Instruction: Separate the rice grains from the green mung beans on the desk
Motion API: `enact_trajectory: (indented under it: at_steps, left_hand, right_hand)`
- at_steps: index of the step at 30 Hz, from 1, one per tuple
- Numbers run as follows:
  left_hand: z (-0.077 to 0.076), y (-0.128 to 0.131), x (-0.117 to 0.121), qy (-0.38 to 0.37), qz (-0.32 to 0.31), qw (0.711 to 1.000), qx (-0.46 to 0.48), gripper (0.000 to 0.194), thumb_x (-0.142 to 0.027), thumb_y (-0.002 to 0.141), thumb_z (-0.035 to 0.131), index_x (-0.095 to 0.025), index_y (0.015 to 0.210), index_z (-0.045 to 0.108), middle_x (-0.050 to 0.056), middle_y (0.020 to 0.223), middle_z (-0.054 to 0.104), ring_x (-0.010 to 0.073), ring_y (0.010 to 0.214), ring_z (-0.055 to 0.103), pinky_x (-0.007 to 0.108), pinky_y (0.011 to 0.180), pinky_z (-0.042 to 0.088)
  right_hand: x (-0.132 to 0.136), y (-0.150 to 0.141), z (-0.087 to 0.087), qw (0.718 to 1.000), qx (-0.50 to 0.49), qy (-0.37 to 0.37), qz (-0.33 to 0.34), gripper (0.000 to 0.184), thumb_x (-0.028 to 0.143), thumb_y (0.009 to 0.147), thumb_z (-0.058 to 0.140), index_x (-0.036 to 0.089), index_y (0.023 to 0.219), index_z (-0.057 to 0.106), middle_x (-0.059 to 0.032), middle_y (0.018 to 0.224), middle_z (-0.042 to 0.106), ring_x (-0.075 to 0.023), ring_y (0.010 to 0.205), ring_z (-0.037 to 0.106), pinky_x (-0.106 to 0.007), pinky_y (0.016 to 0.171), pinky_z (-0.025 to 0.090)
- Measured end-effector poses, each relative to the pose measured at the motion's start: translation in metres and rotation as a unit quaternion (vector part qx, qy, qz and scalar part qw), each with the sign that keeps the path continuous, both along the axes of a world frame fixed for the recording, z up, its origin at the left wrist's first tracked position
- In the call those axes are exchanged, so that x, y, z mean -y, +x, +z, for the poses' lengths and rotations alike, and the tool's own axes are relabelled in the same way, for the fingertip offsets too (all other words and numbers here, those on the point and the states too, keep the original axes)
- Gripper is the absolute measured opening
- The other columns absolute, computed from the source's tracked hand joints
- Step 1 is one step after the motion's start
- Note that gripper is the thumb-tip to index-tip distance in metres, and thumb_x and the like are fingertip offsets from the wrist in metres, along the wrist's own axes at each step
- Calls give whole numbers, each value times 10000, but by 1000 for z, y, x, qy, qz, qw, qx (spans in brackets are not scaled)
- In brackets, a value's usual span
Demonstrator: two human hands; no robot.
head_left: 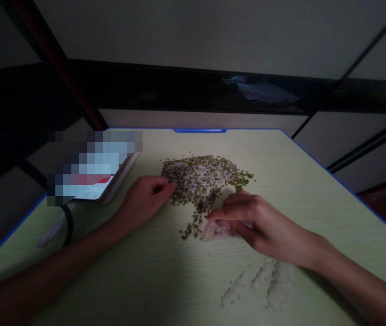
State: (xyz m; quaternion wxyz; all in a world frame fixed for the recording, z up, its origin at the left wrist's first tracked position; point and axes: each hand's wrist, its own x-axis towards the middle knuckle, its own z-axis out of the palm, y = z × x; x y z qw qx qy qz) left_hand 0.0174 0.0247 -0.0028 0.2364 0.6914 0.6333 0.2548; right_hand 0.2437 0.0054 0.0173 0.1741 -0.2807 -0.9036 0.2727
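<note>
A heap of green beans, likely mung beans, mixed with white rice grains point(201, 177) lies on the table. At its left edge rests my left hand point(145, 199), fingers curled in, thumb close to the beans; nothing shows in it. My right hand point(247, 217) is closed on a small pinkish translucent flat piece point(216, 231), held low against the tabletop beside a trail of beans point(191, 227). The fingers hide part of that piece, so its kind is unclear. Nearer to me, below my right wrist, is a smaller streaky patch of rice point(279, 285).
A lit tablet or phone in a case point(97, 185), partly blurred out, stands at the left with a dark cable point(69, 224) by it. The pale table point(138, 280) has a blue edge and a blue handle point(199, 131) at the back. Cabinet fronts point(196, 36) rise behind.
</note>
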Motion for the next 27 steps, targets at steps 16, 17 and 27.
enact_trajectory:
  at_steps: [16,17,27]
  left_hand:
    - [1,2,0,-2,6,1000,0,357,-396,710,425,-195,439,309,-67,443,270,81,444,298,211,437,220]
    - [1,2,0,-3,8,1000,-1,357,-393,710,427,-195,439,306,-67,442,267,81,443,295,210,436,219]
    - [-1,1,0,2,6,1000,-6,354,-399,713,422,-195,444,313,-62,447,285,84,453,314,209,438,227]
  right_hand:
    - [1,-1,0,1000,-1,4,-3,331,30,757,424,194,948,638,-43,808,619,-151,741,548,-275,658,414]
    - [1,-1,0,1000,-1,3,-2,321,30,755,424,189,930,641,-43,798,617,-150,733,547,-273,652,412]
    - [3,-3,0,1000,-2,-14,16,310,29,757,429,179,925,641,-52,785,617,-148,734,544,-274,655,401]
